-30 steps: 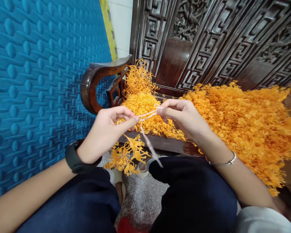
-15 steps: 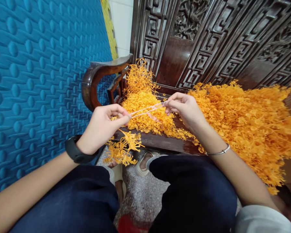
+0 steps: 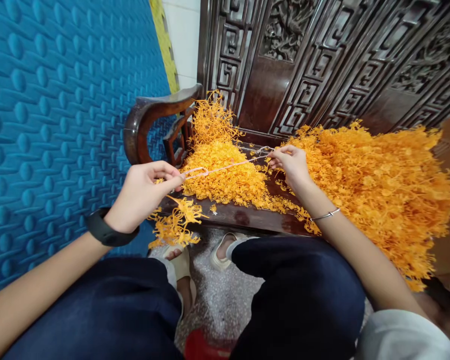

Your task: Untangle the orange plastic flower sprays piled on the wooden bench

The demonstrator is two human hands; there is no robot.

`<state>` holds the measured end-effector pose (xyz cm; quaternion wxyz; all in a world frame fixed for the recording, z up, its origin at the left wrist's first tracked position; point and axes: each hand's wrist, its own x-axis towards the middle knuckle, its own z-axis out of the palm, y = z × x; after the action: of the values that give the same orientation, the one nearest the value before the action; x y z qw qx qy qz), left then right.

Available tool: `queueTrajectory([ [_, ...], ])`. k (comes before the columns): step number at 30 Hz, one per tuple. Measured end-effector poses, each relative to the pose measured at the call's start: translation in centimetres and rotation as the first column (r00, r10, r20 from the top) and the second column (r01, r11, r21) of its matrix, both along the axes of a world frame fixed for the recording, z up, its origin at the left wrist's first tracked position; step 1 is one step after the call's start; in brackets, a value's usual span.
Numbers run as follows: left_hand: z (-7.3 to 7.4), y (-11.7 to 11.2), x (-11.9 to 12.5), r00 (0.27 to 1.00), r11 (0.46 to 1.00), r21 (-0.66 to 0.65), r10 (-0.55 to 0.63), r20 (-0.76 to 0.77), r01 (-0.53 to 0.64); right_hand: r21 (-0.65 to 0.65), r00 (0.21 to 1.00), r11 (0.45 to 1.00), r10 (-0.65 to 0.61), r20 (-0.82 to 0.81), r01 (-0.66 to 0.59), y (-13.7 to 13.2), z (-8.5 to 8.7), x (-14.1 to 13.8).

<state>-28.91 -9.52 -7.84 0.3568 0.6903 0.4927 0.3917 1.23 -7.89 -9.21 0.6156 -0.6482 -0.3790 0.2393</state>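
While left fingers (image 3: 171, 183) and right fingers (image 3: 281, 156) pinch pink string (image 3: 205, 173), orange tufts (image 3: 225, 189) clutter the bench (image 3: 243, 218) by its armrest (image 3: 137, 131).

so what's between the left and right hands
In the head view, a thin pink string spans from the left hand to the right hand, with the smaller orange heap beyond it.

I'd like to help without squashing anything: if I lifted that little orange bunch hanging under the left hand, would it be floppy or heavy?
The orange bunch would probably be floppy, since its thin strands dangle below the left hand. It's likely light, with see-through gaps between strands. Its curly, sticking-out ends might snag on things.
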Motion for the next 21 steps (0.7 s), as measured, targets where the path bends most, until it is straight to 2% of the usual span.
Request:
queueTrajectory([
  [9,-0.1,0.2,-0.7,1.0,0.999,-0.028,0.018,0.01,-0.018,0.061,0.985,0.99,-0.133,0.113,0.126,0.8,-1.3,1.8],
  [14,0.2,-0.2,-1.3,1.0,0.999,-0.053,-0.005,0.008,0.005,0.044,0.974,0.988,-0.156,0.164,0.15,1.5,-2.0,2.7],
  [21,0.1,0.0,-1.8,0.999,0.998,-0.062,0.031,0.025,-0.03,0.037,0.935,0.968,-0.249,0.252,0.248,2.1,-3.6,5.3],
])
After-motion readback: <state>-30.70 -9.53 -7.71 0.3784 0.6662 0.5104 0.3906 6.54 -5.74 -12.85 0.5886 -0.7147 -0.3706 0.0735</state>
